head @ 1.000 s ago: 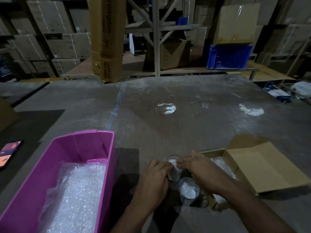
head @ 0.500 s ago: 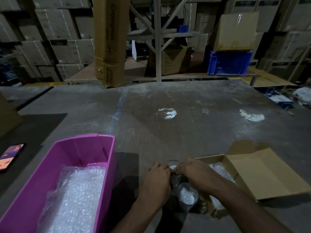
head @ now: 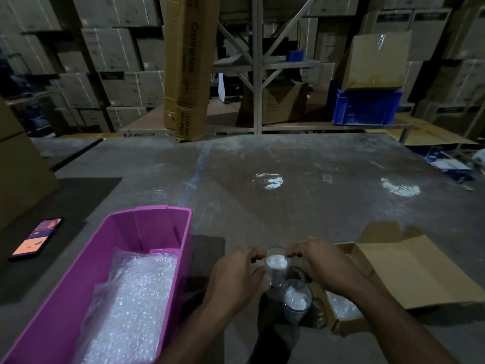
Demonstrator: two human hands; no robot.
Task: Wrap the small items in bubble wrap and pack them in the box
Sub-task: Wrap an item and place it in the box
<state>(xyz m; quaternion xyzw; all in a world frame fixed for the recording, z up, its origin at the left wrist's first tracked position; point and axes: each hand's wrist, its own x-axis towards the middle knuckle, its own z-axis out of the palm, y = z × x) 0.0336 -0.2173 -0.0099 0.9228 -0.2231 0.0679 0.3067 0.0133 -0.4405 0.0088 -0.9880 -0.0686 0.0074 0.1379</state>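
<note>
at the far left we see a phone (head: 36, 239) lying flat on a dark mat on the counter (head: 301, 211), its screen lit. next to it stands a pink bin (head: 86, 279), open at the top, with a heap of bubble wrap (head: 133, 306) lying inside it.

just right of the bin comes our left hand (head: 233, 281). its fingers are curled, and thumb and forefinger meet at the left rim of a clear glass (head: 275, 267); the grip looks pinched together there, though in this dim light we cannot tell whether it holds the rim or a bit of wrap. the glass stands upright between both hands, with white bubble wrap stuffed inside it. directly nearer us sits a second glass (head: 296, 300), also filled with white wrap, touching or just beside the first.

our right hand (head: 330, 266) reaches over from the right, fingers curled, its fingertips pinched at the right rim of the first glass. under that wrist lies the cardboard box (head: 409, 271), flaps open, with more bubble wrap showing inside at its near left corner. both glasses are outside the box, just beside its left edge.

beyond the counter we see a tall carton (head: 189, 69) and, to the right, a blue crate (head: 366, 107) on a shelf.
</note>
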